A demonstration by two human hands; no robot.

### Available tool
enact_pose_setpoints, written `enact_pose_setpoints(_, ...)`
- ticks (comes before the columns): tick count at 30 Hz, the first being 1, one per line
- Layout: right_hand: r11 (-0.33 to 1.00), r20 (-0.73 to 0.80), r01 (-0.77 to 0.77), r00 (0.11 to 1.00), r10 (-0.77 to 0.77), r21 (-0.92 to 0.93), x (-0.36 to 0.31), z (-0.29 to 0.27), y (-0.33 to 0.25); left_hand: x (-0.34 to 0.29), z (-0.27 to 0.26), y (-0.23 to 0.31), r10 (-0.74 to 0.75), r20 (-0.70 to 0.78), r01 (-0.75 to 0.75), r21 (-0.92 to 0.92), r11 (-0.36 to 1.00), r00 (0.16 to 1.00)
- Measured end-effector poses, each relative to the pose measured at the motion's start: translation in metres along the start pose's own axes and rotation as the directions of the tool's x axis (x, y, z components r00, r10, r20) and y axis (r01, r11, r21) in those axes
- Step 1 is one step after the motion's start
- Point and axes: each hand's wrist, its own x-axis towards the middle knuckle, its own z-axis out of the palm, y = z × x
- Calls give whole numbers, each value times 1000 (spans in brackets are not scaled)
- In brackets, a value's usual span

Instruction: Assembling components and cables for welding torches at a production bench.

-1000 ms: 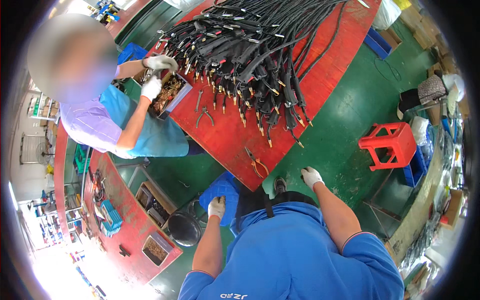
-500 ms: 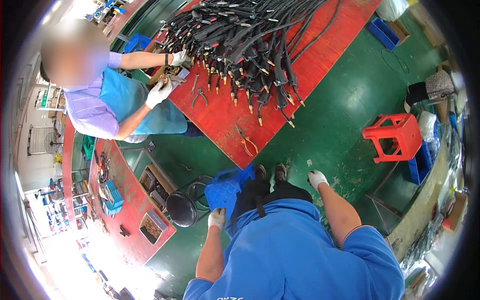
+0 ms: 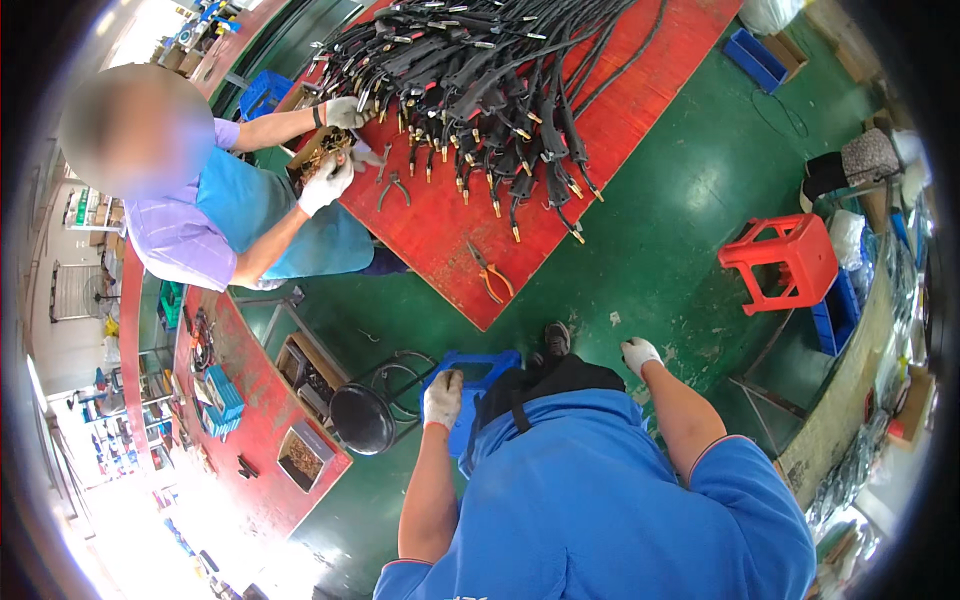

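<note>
My left hand (image 3: 442, 398), in a white work glove, is closed at the left side of a blue plastic stool (image 3: 483, 372). The fingers seem curled on the stool's edge, though the hand itself covers the exact grip. The stool is beside my left leg, partly hidden by the hand and my clothes. My right hand (image 3: 640, 355), gloved too, hangs out to the right over the green floor. Its fingers are loosely curled and nothing shows in them.
Ahead, a red table (image 3: 485, 315) bears a heap of black torch cables (image 3: 480, 95), orange-handled pliers (image 3: 491, 277) and other pliers (image 3: 394, 189). A gloved co-worker (image 3: 240, 200) handles small parts at its left. A black round stool (image 3: 362, 418) stands left, a red stool (image 3: 782, 263) right.
The blue stool has turned and shifted slightly nearer my body. My left hand has moved forward against it. The table corner appears a little farther off, and the co-worker's hands have moved slightly.
</note>
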Motion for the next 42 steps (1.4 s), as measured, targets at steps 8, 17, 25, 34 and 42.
enact_pose_setpoints(8, 990, -14, 142, 990, -142, -6, 3, -3, -65, -44, 25, -113, -220, 132, 191, 203, 960, 967)
enact_pose_setpoints(17, 934, 16, 347, 938, -347, -87, 13, -13, -125, -32, 35, -155, -399, 75, 401, -8, 916, 914)
enact_pose_setpoints(25, 931, 95, 332, 942, -321, -153, 17, -18, -115, -30, 39, -75, -68, -111, 60, -79, 995, 991)
enact_pose_setpoints(34, 943, 173, 269, 956, -237, -194, 35, 3, -82, -89, 35, -117, -322, -33, 323, 121, 938, 946)
enact_pose_setpoints(42, 926, 183, 323, 940, -289, -197, 19, 3, -115, -101, 20, -116, -370, -26, 370, 128, 920, 929)
